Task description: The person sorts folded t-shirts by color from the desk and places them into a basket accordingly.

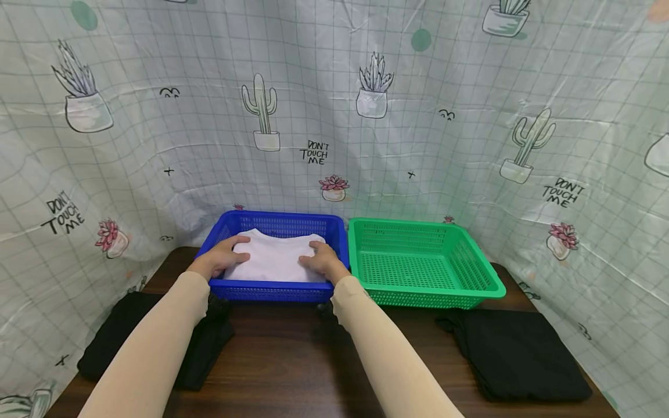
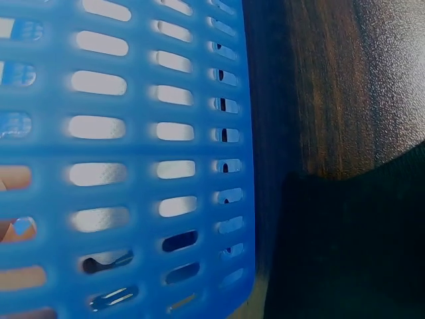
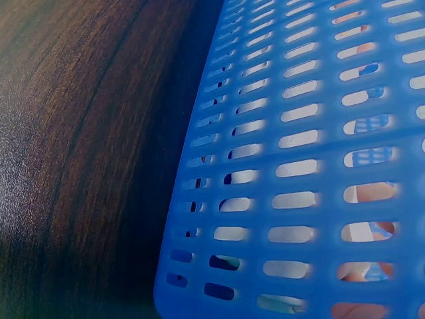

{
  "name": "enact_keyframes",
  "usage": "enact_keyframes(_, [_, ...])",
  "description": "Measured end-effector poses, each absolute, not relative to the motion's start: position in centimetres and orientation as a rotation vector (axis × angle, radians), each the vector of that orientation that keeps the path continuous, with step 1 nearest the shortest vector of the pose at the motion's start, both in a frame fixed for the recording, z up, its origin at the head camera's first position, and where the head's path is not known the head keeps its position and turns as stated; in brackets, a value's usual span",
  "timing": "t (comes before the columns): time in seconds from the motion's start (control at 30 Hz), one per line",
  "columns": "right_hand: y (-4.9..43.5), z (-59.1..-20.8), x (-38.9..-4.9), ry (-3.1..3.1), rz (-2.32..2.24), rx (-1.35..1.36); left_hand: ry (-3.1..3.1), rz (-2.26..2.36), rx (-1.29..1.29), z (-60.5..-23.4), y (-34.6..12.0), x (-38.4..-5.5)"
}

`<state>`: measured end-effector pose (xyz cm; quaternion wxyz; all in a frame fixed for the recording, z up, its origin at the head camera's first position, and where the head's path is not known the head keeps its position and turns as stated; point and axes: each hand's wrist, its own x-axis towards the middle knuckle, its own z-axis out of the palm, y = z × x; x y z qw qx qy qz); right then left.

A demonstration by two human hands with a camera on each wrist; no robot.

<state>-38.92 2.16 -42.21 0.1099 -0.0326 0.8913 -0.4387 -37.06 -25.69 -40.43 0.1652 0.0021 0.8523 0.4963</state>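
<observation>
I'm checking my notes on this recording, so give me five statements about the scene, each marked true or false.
1. The white cloth lies in the blue basket. True.
2. The green basket stands left of the blue basket. False: it stands to the right.
3. Only one hand touches the white cloth. False: the left hand and right hand both do.
4. A folded black cloth lies at the right. True.
5. The sleeves are pale. True.

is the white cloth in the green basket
No, the white cloth lies inside the blue basket, which stands to the left of the green basket in the head view.
</observation>
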Motion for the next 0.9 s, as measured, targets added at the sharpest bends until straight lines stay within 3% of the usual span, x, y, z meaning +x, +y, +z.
enact_keyframes(0.9, [2.1, -41.9, -38.8, 2.567, -1.123, -0.116, 2.481, 1.212, -0.022, -41.7, -25.9, -38.4])
